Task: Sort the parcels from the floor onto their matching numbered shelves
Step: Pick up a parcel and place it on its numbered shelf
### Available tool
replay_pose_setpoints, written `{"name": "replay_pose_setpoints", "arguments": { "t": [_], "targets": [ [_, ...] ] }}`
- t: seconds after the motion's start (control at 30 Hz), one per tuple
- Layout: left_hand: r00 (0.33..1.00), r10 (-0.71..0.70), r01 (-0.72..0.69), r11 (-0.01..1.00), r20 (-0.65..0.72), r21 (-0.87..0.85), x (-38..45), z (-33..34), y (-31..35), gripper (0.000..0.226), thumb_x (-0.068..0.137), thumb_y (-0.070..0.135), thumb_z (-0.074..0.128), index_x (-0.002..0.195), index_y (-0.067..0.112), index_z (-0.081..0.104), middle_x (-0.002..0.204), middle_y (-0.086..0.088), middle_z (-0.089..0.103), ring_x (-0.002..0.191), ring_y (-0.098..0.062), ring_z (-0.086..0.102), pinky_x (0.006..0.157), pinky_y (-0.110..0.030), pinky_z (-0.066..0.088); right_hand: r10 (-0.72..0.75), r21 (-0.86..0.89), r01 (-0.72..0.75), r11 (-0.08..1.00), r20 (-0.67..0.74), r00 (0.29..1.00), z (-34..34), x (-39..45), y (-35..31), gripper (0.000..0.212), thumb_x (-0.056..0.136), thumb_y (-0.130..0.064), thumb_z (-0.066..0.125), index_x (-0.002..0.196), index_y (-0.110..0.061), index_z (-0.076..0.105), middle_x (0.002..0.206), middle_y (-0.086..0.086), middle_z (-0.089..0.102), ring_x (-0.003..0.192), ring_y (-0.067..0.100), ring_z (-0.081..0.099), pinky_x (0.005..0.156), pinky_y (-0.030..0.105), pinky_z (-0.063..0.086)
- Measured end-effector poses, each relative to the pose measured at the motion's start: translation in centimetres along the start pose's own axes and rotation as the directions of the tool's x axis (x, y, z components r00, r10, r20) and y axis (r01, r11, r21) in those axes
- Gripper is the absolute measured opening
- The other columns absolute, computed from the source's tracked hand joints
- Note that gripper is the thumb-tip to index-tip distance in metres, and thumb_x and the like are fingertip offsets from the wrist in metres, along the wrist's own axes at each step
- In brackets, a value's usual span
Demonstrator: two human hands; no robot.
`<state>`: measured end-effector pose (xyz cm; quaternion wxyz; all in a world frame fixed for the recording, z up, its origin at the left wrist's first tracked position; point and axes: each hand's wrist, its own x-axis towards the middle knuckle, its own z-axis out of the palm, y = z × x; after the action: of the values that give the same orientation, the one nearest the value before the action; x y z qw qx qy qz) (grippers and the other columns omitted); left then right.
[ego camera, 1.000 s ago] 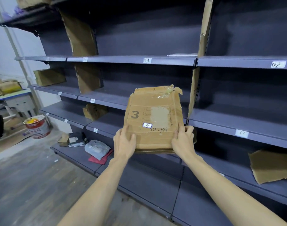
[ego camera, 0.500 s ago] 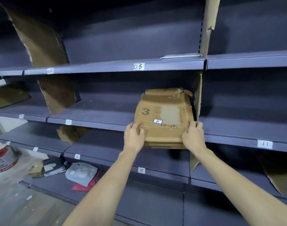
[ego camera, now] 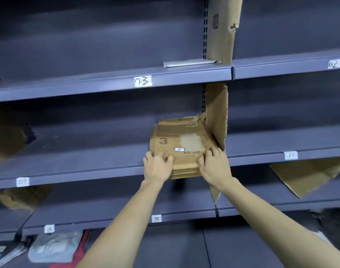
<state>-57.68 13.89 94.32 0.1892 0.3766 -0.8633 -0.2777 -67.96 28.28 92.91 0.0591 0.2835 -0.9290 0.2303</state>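
Cardboard parcel [ego camera: 179,146], sticker "10", lying partly on the shelf [ego camera: 88,163] between tags 09 and 11, near edge overhanging, left hand [ego camera: 158,167] and right hand [ego camera: 215,165] curled round its near corners; placement nearly complete, release outstanding; soft parcels [ego camera: 55,246] on the lowest shelf.

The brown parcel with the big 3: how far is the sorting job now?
Done: a flat white envelope lies on shelf 03.
In hand: both hands, left and right, grip the brown parcel, partly on the middle shelf.
Left: sliding it fully in; floor parcels are not in view.
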Motion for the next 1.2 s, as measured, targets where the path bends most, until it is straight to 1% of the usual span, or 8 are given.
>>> {"name": "replay_pose_setpoints", "arguments": {
  "t": [0.13, 0.27, 0.43, 0.63, 0.8, 0.93, 1.1, 1.2],
  "targets": [
    [1.0, -0.005, 0.003, 0.996, 0.023, 0.087, 1.5, -0.2, 0.0, 0.045, 0.096, 0.044, 0.044, 0.138, 0.03, 0.054, 0.144, -0.012, 0.036, 0.13, -0.032, 0.038, 0.109, -0.039, 0.031, -0.048, -0.13, 0.051, 0.99, 0.023, 0.999, 0.2, 1.3, -0.4, 0.084, 0.083, -0.045, -0.001, 0.112, -0.004, 0.066, 0.125, 0.014, 0.061, 0.118, 0.035, 0.047, 0.106, 0.043, 0.031],
    [0.998, 0.007, -0.021, 0.973, 0.062, 0.228, 2.8, 0.1, 1.1, 0.047, 0.096, 0.049, 0.041, 0.136, 0.029, 0.056, 0.142, -0.014, 0.037, 0.128, -0.033, 0.039, 0.107, -0.038, 0.031, -0.027, -0.169, 0.038, 0.985, 0.066, 0.997, 0.5, 2.2, -0.2, 0.057, 0.1, -0.034, 0.012, 0.129, -0.01, 0.055, 0.139, 0.01, 0.052, 0.131, 0.034, 0.036, 0.113, 0.041, 0.022],
    [0.996, -0.012, -0.009, 0.975, 0.091, 0.223, 4.0, 0.5, 1.5, 0.05, 0.095, 0.053, 0.042, 0.138, 0.03, 0.054, 0.148, -0.013, 0.034, 0.132, -0.033, 0.036, 0.11, -0.038, 0.029, -0.047, -0.221, 0.058, 0.973, 0.055, 0.997, 1.1, 2.7, 0.0, 0.103, 0.068, -0.04, -0.022, 0.129, -0.008, 0.054, 0.138, 0.014, 0.051, 0.13, 0.037, 0.037, 0.111, 0.041, 0.023],
    [0.999, 0.044, -0.044, 0.971, 0.004, 0.235, 3.6, 1.4, 0.9, 0.053, 0.094, 0.054, 0.043, 0.14, 0.03, 0.05, 0.15, -0.011, 0.03, 0.134, -0.031, 0.029, 0.111, -0.039, 0.026, -0.064, -0.218, 0.066, 0.974, 0.012, 0.998, 2.3, 2.9, 0.6, 0.082, 0.085, -0.04, -0.003, 0.117, -0.003, 0.064, 0.122, 0.017, 0.061, 0.116, 0.039, 0.05, 0.105, 0.046, 0.035],
    [0.992, 0.121, -0.11, 0.971, -0.041, 0.213, 3.4, 1.6, 0.3, 0.054, 0.092, 0.053, 0.043, 0.138, 0.025, 0.053, 0.145, -0.003, 0.03, 0.137, -0.023, 0.02, 0.113, -0.036, 0.024, -0.072, -0.233, 0.073, 0.97, 0.016, 0.997, 1.6, 3.0, 0.4, 0.088, 0.079, -0.046, -0.008, 0.126, -0.013, 0.058, 0.13, 0.008, 0.054, 0.122, 0.029, 0.045, 0.106, 0.038, 0.031],
    [0.991, 0.132, -0.129, 0.967, -0.002, 0.221, 3.8, 1.4, 0.1, 0.057, 0.093, 0.055, 0.041, 0.139, 0.024, 0.051, 0.144, 0.002, 0.036, 0.135, -0.02, 0.025, 0.112, -0.035, 0.026, -0.048, -0.235, 0.056, 0.97, 0.039, 0.998, 1.4, 4.0, 0.6, 0.054, 0.096, -0.043, 0.021, 0.126, -0.016, 0.058, 0.13, 0.004, 0.053, 0.122, 0.026, 0.045, 0.104, 0.036, 0.033],
    [0.992, 0.122, -0.12, 0.968, 0.003, 0.222, 3.9, 1.4, 0.3, 0.057, 0.092, 0.056, 0.042, 0.138, 0.023, 0.051, 0.143, 0.003, 0.036, 0.136, -0.019, 0.024, 0.112, -0.035, 0.028, -0.058, -0.222, 0.061, 0.973, 0.017, 0.998, 1.5, 3.7, 0.7, 0.089, 0.074, -0.051, -0.007, 0.124, -0.017, 0.057, 0.13, 0.002, 0.054, 0.122, 0.025, 0.044, 0.105, 0.035, 0.03],
    [0.988, 0.149, -0.154, 0.956, 0.038, 0.252, 3.9, 1.2, 0.1, 0.064, 0.089, 0.061, 0.043, 0.14, 0.023, 0.048, 0.142, 0.003, 0.036, 0.136, -0.02, 0.024, 0.113, -0.036, 0.027, -0.047, -0.242, 0.06, 0.968, 0.057, 0.997, 1.6, 3.7, 0.8, 0.064, 0.093, -0.05, 0.011, 0.129, -0.017, 0.053, 0.136, 0.001, 0.05, 0.126, 0.025, 0.041, 0.107, 0.035, 0.027]
  ]
}}
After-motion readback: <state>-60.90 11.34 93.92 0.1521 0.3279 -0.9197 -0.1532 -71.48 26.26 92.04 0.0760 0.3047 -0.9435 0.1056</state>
